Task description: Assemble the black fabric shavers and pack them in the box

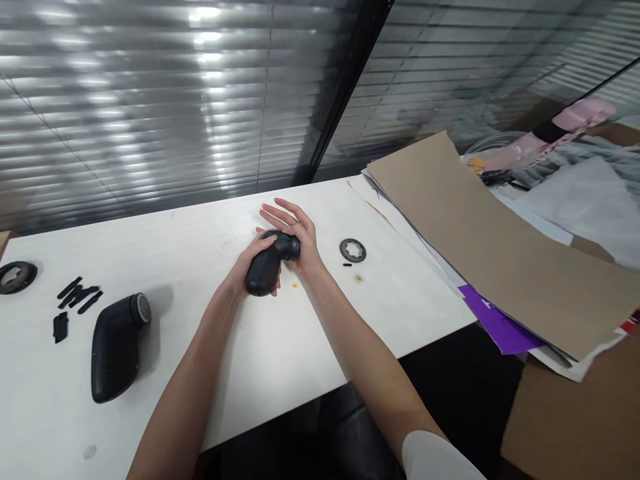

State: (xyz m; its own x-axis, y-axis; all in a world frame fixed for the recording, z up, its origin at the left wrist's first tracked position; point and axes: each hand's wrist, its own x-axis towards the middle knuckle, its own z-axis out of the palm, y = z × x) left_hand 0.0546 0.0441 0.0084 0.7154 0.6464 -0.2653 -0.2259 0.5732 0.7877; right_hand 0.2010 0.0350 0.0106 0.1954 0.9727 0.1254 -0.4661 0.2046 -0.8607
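My left hand (249, 261) is wrapped round the body of a black handheld lint shaver (265, 268), holding it just above the white table (210, 233). My right hand (295, 233) has its palm pressed against the shaver's round head, fingers stretched out and apart. A black ring-shaped part (353, 251) lies on the table to the right of my right hand, with a tiny black piece (347, 265) just below it. A small orange speck (295, 286) sits under the shaver.
A second black shaver (116, 345) lies at the left, with several small black parts (77, 295) and a black ring (16, 277) near the left edge. Brown cardboard (500, 247) over purple and white papers covers the right. Blinds behind glass stand beyond the table.
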